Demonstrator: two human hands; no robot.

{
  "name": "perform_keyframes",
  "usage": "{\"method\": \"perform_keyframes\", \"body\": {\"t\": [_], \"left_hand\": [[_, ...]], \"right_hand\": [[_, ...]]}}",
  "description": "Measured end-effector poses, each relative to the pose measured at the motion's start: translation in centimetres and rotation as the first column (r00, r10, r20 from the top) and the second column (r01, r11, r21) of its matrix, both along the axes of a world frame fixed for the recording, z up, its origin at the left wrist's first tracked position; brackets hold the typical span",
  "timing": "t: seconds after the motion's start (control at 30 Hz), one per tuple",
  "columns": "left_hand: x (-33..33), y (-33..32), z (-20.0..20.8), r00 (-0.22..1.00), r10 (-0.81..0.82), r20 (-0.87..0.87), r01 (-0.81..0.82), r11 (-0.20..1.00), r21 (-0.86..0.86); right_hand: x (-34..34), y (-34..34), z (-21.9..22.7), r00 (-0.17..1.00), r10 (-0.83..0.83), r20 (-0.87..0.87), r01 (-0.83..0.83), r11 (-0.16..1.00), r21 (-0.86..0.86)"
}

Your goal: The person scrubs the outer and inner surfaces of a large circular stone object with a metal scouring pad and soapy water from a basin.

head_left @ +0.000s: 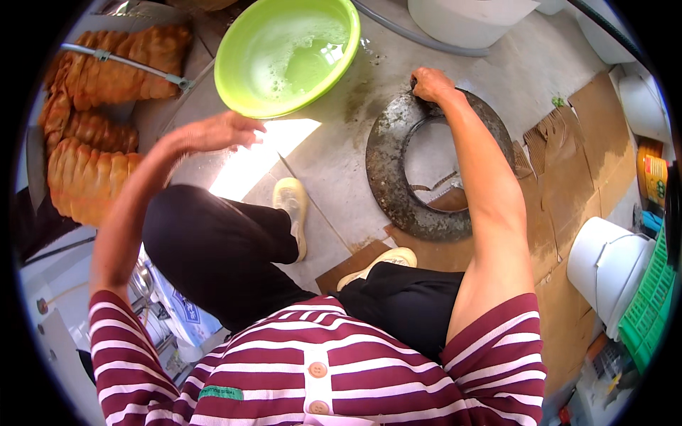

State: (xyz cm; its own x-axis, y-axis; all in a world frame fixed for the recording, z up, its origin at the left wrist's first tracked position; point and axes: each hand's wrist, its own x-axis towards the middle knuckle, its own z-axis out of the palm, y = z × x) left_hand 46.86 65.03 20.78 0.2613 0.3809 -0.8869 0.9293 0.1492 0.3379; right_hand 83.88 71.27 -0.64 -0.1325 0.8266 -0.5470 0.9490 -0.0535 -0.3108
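My right hand (431, 85) is closed on the far edge of a wide, flat, grimy dark ring (387, 167). The ring has a large round hole, and pale crusted patches cover its far left part. Its near side reaches over the cardboard; whether it lies flat or is slightly raised I cannot tell. My left hand (227, 131) hovers by the near rim of a lime-green basin (224, 71), fingers loosely stretched and holding nothing. Cloudy, foamy water (305, 60) fills part of the basin.
Brown cardboard sheets (568, 213) cover the floor at right. Along that side stand a white bucket (604, 263) and a green plastic crate (650, 305). A grey hose (426, 42) and a white tub (469, 18) sit at the back. Orange-brown ribbed cushioning (92, 170) is at left.
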Motion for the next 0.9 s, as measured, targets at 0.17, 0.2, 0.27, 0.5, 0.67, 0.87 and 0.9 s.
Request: {"method": "perform_keyframes", "body": {"t": [0.17,0.2,0.27,0.5,0.67,0.87,0.9], "left_hand": [[10.1,0.1,0.3,0.880,-0.462,-0.110,0.463,0.886,-0.015],[12.8,-1.0,-1.4,0.826,-0.539,-0.166,0.535,0.842,-0.070],[16.4,-3.7,-5.0,0.836,-0.544,-0.077,0.541,0.839,-0.056],[23.5,-9.4,-20.0,0.939,-0.341,0.048,0.205,0.667,0.717],[23.9,-10.3,-24.2,0.929,-0.362,0.080,0.170,0.608,0.775],[24.5,-10.8,-24.0,0.954,-0.249,0.164,0.043,0.658,0.752],[24.7,-11.3,-24.8,0.952,-0.240,0.188,-0.024,0.556,0.831]], "right_hand": [[2.9,-1.6,0.1,0.997,0.074,0.013,-0.074,0.994,0.084],[3.6,-2.3,-0.1,0.995,0.100,0.021,-0.102,0.989,0.106],[3.6,-3.1,0.3,0.996,0.085,0.008,-0.085,0.990,0.113],[4.8,-3.6,0.4,0.999,0.050,-0.015,-0.041,0.923,0.383],[1.0,-7.0,-0.1,0.976,0.217,0.028,-0.195,0.801,0.566],[-1.2,-7.3,-1.4,0.928,0.363,0.089,-0.340,0.720,0.605],[0.0,-5.9,-2.2,0.965,0.256,0.061,-0.235,0.732,0.640]]}}
